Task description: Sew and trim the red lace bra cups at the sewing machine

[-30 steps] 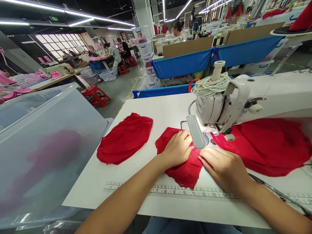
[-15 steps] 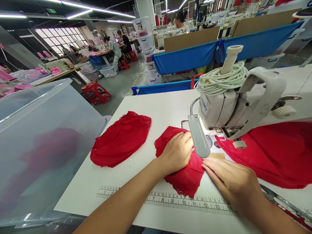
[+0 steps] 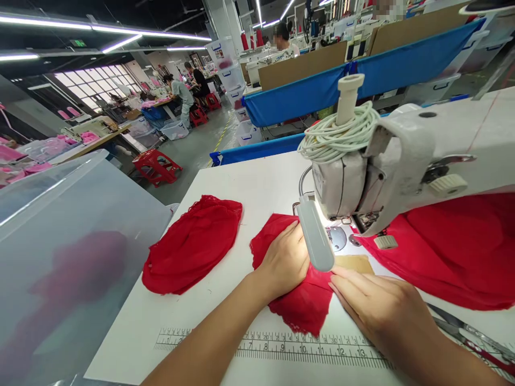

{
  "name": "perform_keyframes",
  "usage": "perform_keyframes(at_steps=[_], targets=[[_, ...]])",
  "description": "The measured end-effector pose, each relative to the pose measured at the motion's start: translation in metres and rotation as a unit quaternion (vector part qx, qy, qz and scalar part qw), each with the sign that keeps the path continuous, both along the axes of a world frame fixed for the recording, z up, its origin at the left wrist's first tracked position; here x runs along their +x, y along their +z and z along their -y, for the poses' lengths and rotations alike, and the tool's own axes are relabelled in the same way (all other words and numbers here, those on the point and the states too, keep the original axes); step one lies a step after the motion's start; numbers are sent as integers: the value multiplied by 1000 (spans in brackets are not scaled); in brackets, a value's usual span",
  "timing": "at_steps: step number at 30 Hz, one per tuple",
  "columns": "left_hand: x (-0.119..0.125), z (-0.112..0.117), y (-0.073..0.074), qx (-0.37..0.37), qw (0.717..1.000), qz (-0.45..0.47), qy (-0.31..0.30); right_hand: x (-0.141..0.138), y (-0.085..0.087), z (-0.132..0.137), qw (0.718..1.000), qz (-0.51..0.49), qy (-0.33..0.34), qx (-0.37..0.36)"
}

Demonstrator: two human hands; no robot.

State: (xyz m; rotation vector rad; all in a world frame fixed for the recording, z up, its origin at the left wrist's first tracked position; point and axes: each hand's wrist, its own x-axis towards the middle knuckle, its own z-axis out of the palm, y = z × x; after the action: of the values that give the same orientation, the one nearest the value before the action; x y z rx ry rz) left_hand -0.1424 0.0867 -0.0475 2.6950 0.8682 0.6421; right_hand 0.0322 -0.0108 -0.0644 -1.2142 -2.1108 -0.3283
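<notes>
A red lace-edged fabric piece [image 3: 306,305] lies on the white table in front of the sewing machine [image 3: 346,182]. My left hand [image 3: 286,258] rests flat on top of it, fingers stretched toward the machine; the fingertips are partly hidden behind the grey lamp [image 3: 316,236]. At the piece's right edge, my right hand [image 3: 376,300] pinches the red fabric between thumb and fingers. To the left sits a second red lace-edged piece [image 3: 193,246]. More red fabric [image 3: 450,252] spreads under the machine arm on the right.
A printed ruler [image 3: 265,347] runs along the table's front. Scissors [image 3: 466,332] lie at the right, beside my right forearm. A translucent plastic bin [image 3: 72,257] stands against the table's left side. A red stool [image 3: 156,166] and people at other machines are farther back.
The view has shifted slightly, so the machine appears farther left and the table pieces a little lower. Both hands keep nearly the same places on the red fabric.
</notes>
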Motion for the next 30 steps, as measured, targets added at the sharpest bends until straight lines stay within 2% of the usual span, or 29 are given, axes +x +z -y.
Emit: perform_keyframes(at_steps=[6, 11, 15, 19, 22, 24, 27, 30], targets=[[1, -1, -2, 12, 1000, -5, -3, 0, -2, 0, 1000, 8, -4, -6], [2, -1, -1, 16, 999, -27, -4, 2, 4, -1, 1000, -2, -7, -3], [2, 0, 0, 18, 999, -32, -8, 5, 9, -5, 997, -82, -1, -10], [2, 1, 2, -1, 1000, 2, -18, 2, 12, -9, 982, -183, -31, -22], [4, 3, 6, -41, 998, 54, -10, -3, 11, -10, 982, -185, 3, -43], [5, 4, 10, -100, 991, 91, -17, -6, 9, -11, 983, -168, 30, -64], [7, 7, 11, -185, 974, 124, -34, -8, 9, -10, 983, -160, 37, -84], [9, 7, 9, -205, 971, 119, 19, -7, 9, -8, 987, -144, 15, -74]])
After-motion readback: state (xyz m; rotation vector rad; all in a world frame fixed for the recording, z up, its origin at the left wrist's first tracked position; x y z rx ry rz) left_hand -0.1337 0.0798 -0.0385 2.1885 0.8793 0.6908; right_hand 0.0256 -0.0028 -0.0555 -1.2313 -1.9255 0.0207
